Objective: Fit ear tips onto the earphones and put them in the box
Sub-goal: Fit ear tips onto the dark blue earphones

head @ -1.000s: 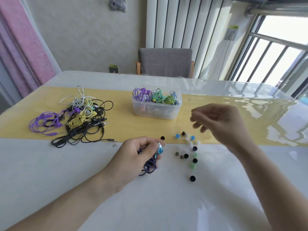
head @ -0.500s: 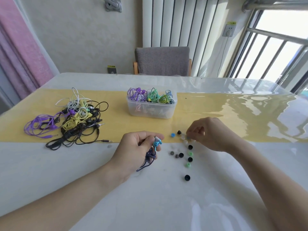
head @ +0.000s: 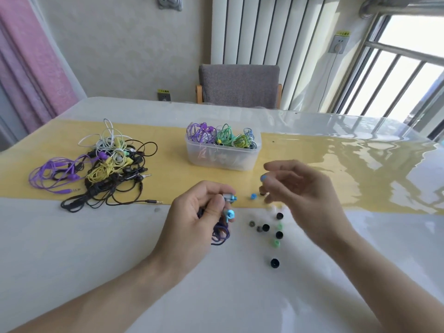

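My left hand (head: 194,217) grips a pair of blue metal earphones (head: 229,205) with a dark purple cable hanging below the palm; one earbud points right, the other hangs beneath it. My right hand (head: 305,191) is lifted above the table and pinches a blue ear tip (head: 263,178) at its fingertips. Another blue ear tip (head: 253,196) lies on the yellow runner between the hands. Several loose black, grey and green ear tips (head: 276,233) lie on the white table under my right hand. The clear plastic box (head: 222,157) behind holds coiled purple, green and yellow earphones.
A tangled pile of purple, yellow, white and black earphones (head: 101,169) lies at the left on the yellow runner (head: 312,150). One black ear tip (head: 274,263) sits apart, nearer me. A grey chair (head: 239,85) stands behind the table's far edge.
My right hand went down to the ear tips, picked up a blue one and rose with it. My left hand kept hold of the earphones and stayed in place.
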A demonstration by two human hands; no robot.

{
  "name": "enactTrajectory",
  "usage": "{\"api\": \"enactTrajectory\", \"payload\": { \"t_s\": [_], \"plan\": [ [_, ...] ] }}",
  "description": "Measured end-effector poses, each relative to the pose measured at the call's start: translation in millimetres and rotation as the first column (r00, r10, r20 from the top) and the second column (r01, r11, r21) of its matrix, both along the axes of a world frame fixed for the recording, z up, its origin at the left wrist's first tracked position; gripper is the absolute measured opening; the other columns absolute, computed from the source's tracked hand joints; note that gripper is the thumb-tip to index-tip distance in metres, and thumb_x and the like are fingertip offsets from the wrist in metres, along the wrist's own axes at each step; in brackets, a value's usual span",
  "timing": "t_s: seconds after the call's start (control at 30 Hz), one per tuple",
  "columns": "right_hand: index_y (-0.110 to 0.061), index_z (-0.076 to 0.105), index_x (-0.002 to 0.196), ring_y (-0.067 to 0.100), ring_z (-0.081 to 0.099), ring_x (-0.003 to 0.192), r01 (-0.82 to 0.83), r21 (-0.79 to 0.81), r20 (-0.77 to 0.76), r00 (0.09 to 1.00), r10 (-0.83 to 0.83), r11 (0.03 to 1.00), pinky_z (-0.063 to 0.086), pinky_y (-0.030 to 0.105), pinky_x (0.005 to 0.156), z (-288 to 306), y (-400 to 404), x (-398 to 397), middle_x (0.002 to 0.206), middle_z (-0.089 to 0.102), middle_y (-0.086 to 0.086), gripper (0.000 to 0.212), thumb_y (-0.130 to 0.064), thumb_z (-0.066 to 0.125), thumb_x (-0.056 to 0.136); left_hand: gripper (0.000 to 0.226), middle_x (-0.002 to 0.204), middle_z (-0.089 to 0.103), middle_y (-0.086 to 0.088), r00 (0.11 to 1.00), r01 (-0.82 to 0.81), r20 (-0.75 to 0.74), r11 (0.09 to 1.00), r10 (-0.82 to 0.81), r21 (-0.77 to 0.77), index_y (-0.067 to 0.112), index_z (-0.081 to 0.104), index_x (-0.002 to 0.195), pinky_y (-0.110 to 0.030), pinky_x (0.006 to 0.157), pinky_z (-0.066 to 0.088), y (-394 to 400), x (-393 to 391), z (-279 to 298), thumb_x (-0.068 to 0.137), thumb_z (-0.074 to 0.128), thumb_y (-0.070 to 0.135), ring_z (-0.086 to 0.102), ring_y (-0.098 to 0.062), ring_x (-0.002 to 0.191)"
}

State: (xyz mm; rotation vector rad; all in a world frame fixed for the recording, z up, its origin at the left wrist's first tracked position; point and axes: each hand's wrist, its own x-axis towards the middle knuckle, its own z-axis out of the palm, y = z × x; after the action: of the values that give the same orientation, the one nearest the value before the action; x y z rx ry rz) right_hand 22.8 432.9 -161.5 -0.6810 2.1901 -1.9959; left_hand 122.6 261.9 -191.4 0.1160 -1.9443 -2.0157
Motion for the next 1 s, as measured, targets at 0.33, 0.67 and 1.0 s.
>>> {"api": "enactTrajectory", "payload": {
  "t_s": [0.33,0.67,1.0],
  "plan": [
    [-0.014,0.078,0.078,0.017,0.061,0.059,-0.033,-0.12,0.089,0.995,0.044,0.992,0.049,0.025,0.057,-7.4,-16.3,36.8,0.082,0.076,0.004,0.012,-0.02,0.079,0.069,0.026,0.069,0.058,-0.003,1.0,0.018,0.012,0.991,-0.019,0.131,0.015,0.067,0.1,-0.026,0.06,0.047,11.4,6.0,1.4,0.102,0.043,0.007,0.055,-0.019,0.065],
    [0.005,0.072,0.08,0.014,0.071,0.062,-0.096,-0.18,0.068,0.992,0.11,0.979,0.052,0.016,0.059,-8.2,-23.8,43.2,0.074,0.076,0.014,0.019,0.002,0.079,0.063,0.02,0.064,0.062,0.001,0.999,0.017,0.039,0.983,-0.025,0.185,0.007,0.058,0.1,-0.025,0.055,0.046,10.7,7.3,5.0,0.102,0.039,0.001,0.055,-0.017,0.058],
    [0.003,0.078,0.081,0.02,0.074,0.068,-0.124,-0.184,0.318,0.931,0.178,0.975,0.054,0.017,0.061,0.7,-19.8,41.9,0.081,0.076,0.02,0.018,0.001,0.077,0.063,0.024,0.08,0.071,-0.003,0.999,-0.042,0.012,0.998,0.043,-0.04,0.015,0.061,0.093,-0.023,0.061,0.05,7.0,3.0,0.4,0.101,0.043,0.0,0.063,-0.012,0.068]
  ]
}}
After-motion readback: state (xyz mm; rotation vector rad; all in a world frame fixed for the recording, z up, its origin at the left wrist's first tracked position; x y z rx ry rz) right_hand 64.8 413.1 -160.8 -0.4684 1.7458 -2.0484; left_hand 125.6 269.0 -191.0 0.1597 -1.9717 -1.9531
